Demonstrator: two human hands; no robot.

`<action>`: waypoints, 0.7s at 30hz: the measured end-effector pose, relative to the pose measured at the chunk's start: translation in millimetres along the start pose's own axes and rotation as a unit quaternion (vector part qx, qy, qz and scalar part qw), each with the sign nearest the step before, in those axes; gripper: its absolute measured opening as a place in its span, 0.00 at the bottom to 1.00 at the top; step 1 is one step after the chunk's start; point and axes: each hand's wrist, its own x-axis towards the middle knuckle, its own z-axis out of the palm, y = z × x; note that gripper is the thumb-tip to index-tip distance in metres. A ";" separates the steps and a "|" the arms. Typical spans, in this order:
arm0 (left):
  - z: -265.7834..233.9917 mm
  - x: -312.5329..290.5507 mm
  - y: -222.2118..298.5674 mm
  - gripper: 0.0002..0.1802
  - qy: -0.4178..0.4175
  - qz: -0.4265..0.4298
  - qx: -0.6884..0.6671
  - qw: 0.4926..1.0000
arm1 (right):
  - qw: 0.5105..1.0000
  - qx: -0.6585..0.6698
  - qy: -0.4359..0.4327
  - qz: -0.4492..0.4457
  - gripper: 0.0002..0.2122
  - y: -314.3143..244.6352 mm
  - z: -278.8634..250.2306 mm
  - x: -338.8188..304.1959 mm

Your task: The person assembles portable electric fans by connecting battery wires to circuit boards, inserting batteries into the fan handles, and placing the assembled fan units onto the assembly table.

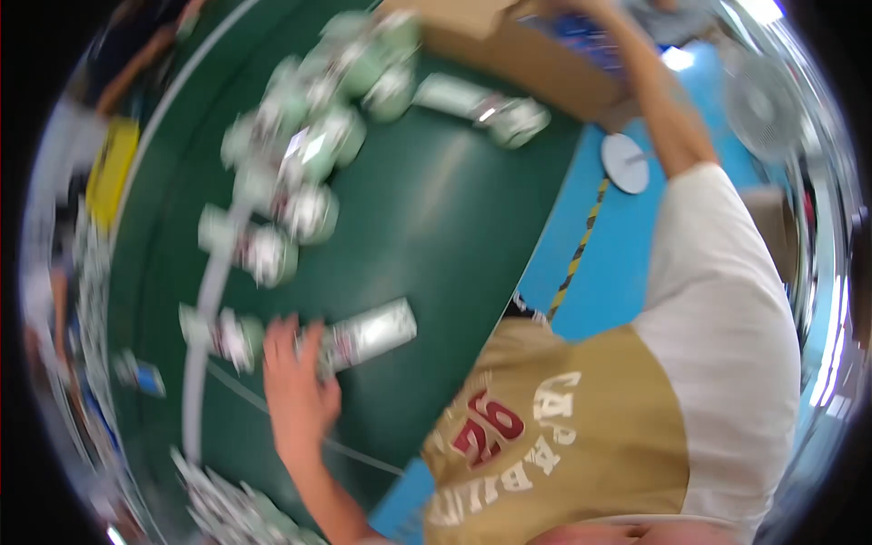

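My left hand [298, 386] is over the green conveyor-like surface [418, 218], its thumb and fingers around the near-left end of a slim white and pale green box [374, 333]. Another such package [234, 338] lies just left of its fingertips. At the top edge, my right hand [556, 7] is at an open brown cardboard carton [518, 59], mostly cut off by the frame, so its fingers cannot be made out. Motion blurs the whole picture.
Many more white and pale green packages [309, 136] lie in a cluster at upper left; one [481, 107] rests by the carton. Another pile [241, 509] is at lower left. A pale rail [204, 318] runs along the left. People stand beyond; a fan [765, 107] is at right.
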 end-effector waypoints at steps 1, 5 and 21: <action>-2.0 12.3 0.8 0.39 -0.011 -0.002 -0.010 1.000 | 0.989 0.018 -0.034 0.140 0.14 -9.8 -31.1 -14.3; 2.3 10.7 -18.0 0.41 0.025 -0.024 -0.031 0.999 | 0.917 0.256 0.307 -0.003 0.15 -54.5 -79.4 -61.6; 69.9 -50.2 105.3 0.20 0.338 -0.120 -0.414 0.837 | 0.543 0.673 -0.461 -0.199 0.09 -345.0 -86.1 -346.1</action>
